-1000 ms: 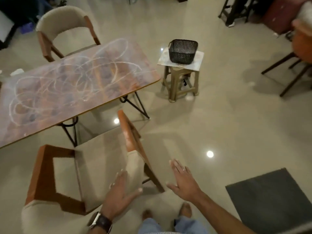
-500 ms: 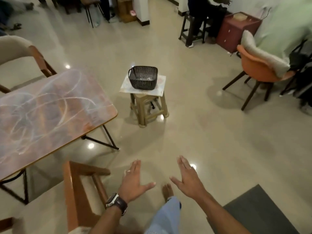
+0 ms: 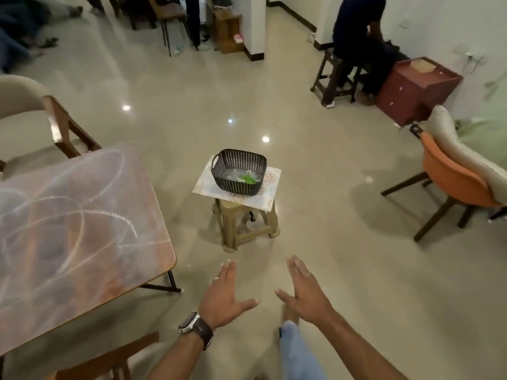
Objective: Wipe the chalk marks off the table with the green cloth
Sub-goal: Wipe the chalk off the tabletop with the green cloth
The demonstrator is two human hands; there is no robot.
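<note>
The brown table (image 3: 90,270) fills the left side, its top covered in looping white chalk marks (image 3: 82,215). A dark plastic basket (image 3: 238,172) stands on a small stool ahead of me, and a bit of the green cloth (image 3: 247,179) shows inside it. My left hand (image 3: 225,296), with a watch on the wrist, and my right hand (image 3: 304,292) are held out flat, palms down, fingers straight, over the floor short of the stool. Neither hand holds or touches anything.
The stool (image 3: 241,215) carries a patterned board under the basket. A chair (image 3: 33,113) stands behind the table, another chair's wooden frame (image 3: 109,360) at the bottom left. An orange chair (image 3: 455,182) is at the right. A person sits on a dark stool (image 3: 337,75) at the back.
My view has swung right and forward from the table toward the stool. The basket is nearer and the green cloth inside it has come into sight. Both hands stay flat and empty.
</note>
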